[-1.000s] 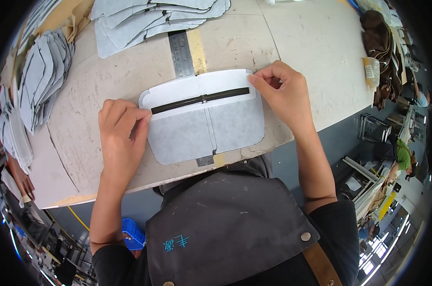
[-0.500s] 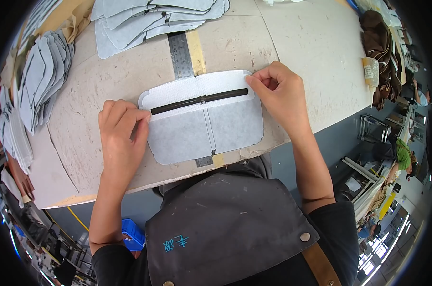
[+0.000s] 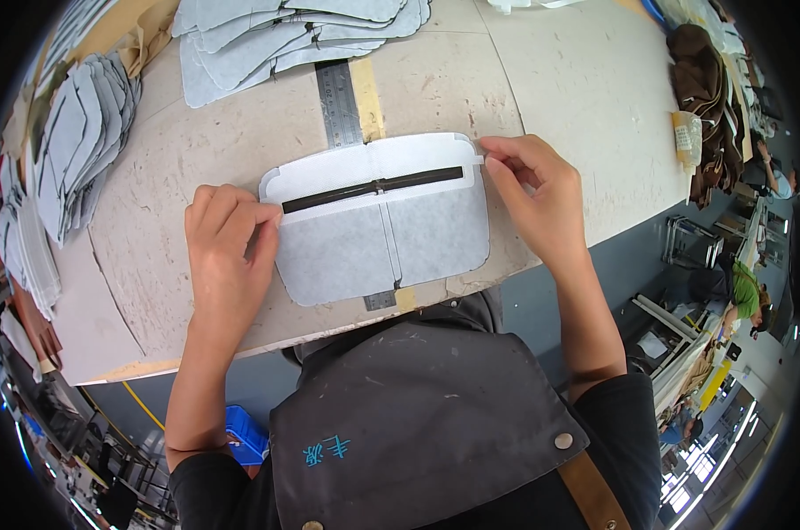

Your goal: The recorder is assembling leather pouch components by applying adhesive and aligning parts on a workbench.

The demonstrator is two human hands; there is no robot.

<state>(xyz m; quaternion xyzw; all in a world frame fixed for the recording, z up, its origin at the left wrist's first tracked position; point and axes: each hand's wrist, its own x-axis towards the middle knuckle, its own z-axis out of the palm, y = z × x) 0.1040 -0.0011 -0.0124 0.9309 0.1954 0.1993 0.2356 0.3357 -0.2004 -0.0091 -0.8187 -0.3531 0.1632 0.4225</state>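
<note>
A grey-white fabric panel (image 3: 338, 261) with rounded corners lies on the worktable before me. A long dark slot, perhaps a zipper (image 3: 329, 193), crosses its white upper band. My left hand (image 3: 228, 234) is closed in a pinch at the panel's left edge, by the slot's left end. Just off the right edge, thumb and forefinger of my right hand (image 3: 541, 190) are pinched on the tip of a narrow white strip (image 3: 478, 160) that sticks out past the panel. A metal ruler (image 3: 337, 106) runs under the panel, showing above and below it.
Grey-white panels are stacked at the far side (image 3: 232, 57) and more panels (image 3: 82, 141) at the left. Yellow tape (image 3: 366, 97) lies along the ruler. A small bottle (image 3: 686, 141) and brown material (image 3: 702, 84) sit at the right edge. A blue bin (image 3: 246, 435) stands below the table.
My right hand has shifted right and slightly down, off the panel's upper right corner, and the white strip's tip now shows past the edge. The left hand stays in place.
</note>
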